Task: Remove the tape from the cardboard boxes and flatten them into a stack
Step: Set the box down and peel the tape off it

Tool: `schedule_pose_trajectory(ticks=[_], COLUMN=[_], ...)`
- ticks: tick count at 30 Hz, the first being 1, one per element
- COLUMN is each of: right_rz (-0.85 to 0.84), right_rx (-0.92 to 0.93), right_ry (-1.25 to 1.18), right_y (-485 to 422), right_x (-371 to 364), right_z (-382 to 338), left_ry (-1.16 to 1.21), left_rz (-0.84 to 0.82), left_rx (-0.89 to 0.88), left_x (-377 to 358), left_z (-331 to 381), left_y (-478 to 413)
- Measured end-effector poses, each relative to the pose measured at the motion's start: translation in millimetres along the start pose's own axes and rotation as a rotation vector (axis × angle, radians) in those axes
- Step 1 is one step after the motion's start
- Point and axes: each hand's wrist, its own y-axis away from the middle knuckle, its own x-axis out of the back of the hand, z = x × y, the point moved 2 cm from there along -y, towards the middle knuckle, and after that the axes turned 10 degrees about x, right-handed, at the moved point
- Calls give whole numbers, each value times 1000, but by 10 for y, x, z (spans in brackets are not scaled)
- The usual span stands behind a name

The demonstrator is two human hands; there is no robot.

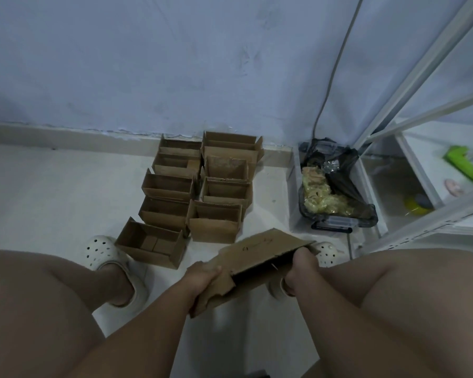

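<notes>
one half-collapsed brown cardboard box [258,249]

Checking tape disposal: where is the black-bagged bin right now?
In the head view, the black-bagged bin stands on the floor at right, against the wall, between the open cardboard boxes and the white shelf unit.

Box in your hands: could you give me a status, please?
Both grip held box: left hand, right hand. Partly collapsed. More open boxes by wall. Nothing blocking.
</notes>
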Motion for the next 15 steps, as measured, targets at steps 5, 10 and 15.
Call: schedule_pose_trajectory(ticks=[5, 10, 15], right_rz=[27, 41, 131], right_rx=[21, 34, 69], right_ry=[56, -185, -108], right_y=[50, 90, -225], right_x=[18, 25, 166], right_z=[-35, 30, 183], left_ry=[402, 310, 171], left_rz=[117, 231, 303], left_rx=[146, 100, 11], left_x=[144, 236, 291], left_z=[-70, -22, -71], left_y=[-47, -134, -211])
